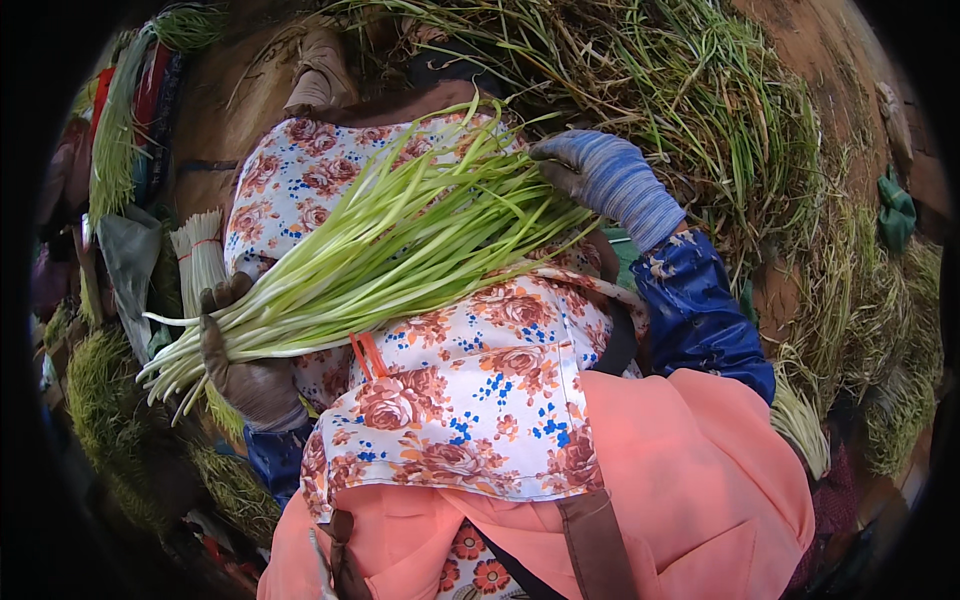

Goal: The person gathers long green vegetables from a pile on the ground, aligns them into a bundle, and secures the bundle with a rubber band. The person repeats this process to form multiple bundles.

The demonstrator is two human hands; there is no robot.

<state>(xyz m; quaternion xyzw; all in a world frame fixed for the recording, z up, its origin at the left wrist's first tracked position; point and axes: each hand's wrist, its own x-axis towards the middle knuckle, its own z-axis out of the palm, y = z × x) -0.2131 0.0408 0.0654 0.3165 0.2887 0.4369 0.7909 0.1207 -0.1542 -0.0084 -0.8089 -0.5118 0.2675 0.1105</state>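
A loose bunch of long green leafy stalks with pale lower ends, like garlic chives, lies slantwise above my lap. My left hand, in a dirty brown-stained glove, grips the pale stem ends at the left. At the leafy end is my right hand, in a blue knitted glove with a grey palm. Its fingers are bent against the leaf tips; whether they hold any leaves is unclear. Beneath the bunch spreads a floral apron. Orange bands hang at the apron's pocket.
A heap of loose green and dried leaves covers the ground ahead and right. Left of my lap stands a pale stalk bundle with a red band. More stalks lie at far left, and another pale bundle at right.
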